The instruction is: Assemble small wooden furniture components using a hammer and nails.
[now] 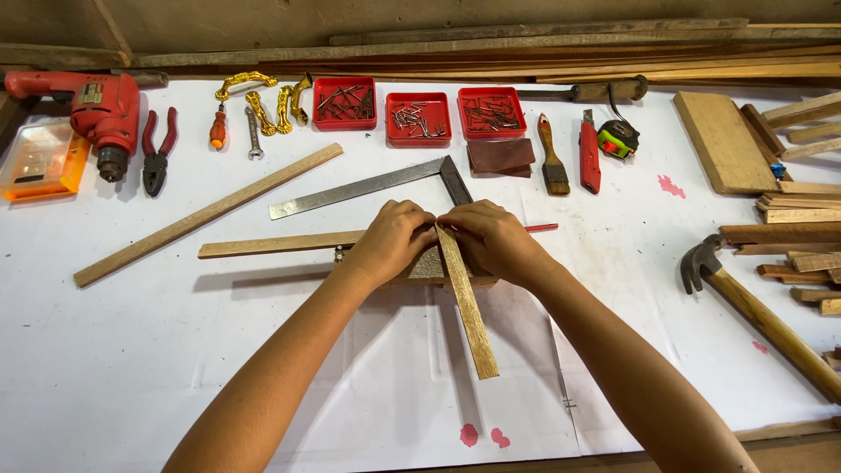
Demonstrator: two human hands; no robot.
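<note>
A: Materials under the hands?

B: Rough-sawn, pale wooden strip (467, 307), flat and narrow, grain lengthwise. It runs from the fingertips down toward the person. A second wooden strip (276, 243) lies crosswise, leading out past the left hand (392, 241). A small metal fitting (338, 256) shows just beside that wrist.

A: Grip?

B: Left hand curled shut, pinching the top end of the near strip. Right hand (492, 238) likewise curled, fingertips pressing the same end from the other side. The two hands touch each other over the joint, so the joint itself is hidden.

A: Around them?

B: White paper-covered worktop (131, 350). Steel try square (368, 186), smooth and grey, just beyond the knuckles. Red pencil (541, 228) pokes out beside the right hand. Claw hammer (753, 307) with wooden handle well off to the right hand's side.

A: Containers?

B: Three shallow red trays (418, 118) beyond the hands, in a row, each holding loose nails or screws; cannot tell which.
</note>
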